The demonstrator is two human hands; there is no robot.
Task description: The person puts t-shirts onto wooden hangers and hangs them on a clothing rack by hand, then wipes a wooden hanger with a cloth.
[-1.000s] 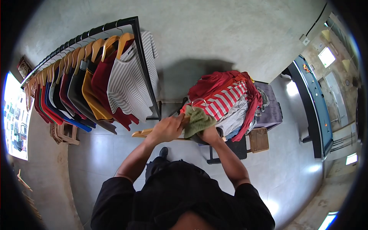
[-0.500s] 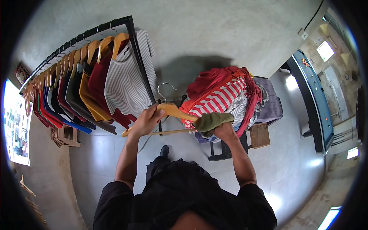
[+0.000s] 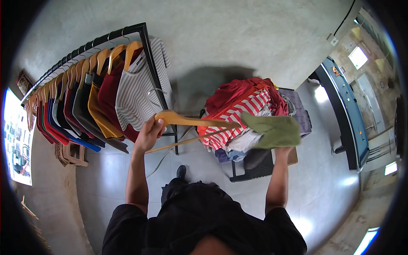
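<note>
My left hand (image 3: 149,134) is closed around one shoulder of a wooden clothes hanger (image 3: 193,121), its metal hook turned up towards the rack. The hanger's other end is bare and points right, over the clothes pile. My right hand (image 3: 284,150) holds up an olive-green cloth (image 3: 276,131), slightly blurred, just right of that bare end. The cloth hides most of the right hand's fingers, and I cannot make out whether it is a garment. Beneath hanger and cloth lies a heap of clothes (image 3: 238,104), mostly red, with a red-and-white striped piece on top.
On the left, a black clothes rack (image 3: 93,43) carries several shirts on wooden hangers, a grey-striped shirt (image 3: 138,91) at the near end. A black stool (image 3: 255,172) stands under the heap. A pool table (image 3: 346,100) stands at the right, by the wall.
The green cloth has come off the hanger's right end and moved right with my right hand, spreading out. My left hand and the hanger have shifted slightly left.
</note>
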